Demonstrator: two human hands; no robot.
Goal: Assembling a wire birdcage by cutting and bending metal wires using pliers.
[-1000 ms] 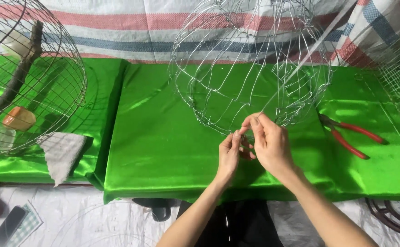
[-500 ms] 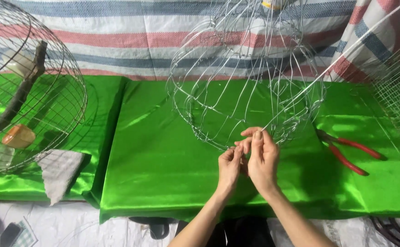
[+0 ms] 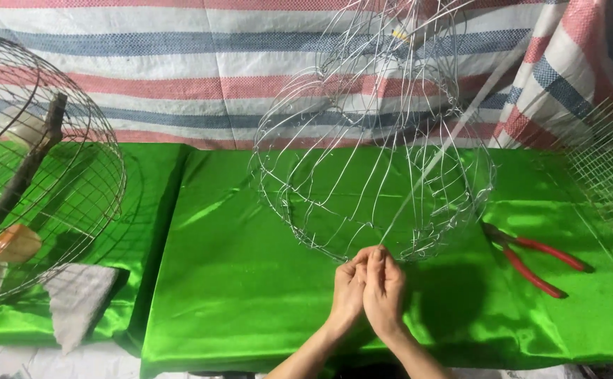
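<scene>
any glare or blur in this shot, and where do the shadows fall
Head view: strong sheen and white glare streaks on the green satin cloth; a dark shadow lies right of the left hand and right hand; the thin wire frame partly washes out against the striped tarp; the red pliers look sharp.

A single head-worn camera looks forward and down across the green-draped counter [image 3: 236,281] from close range, apparently standing height, facing the striped tarp backdrop [image 3: 180,63] behind it.

Two bare forearms, no sleeves, no rings
</scene>
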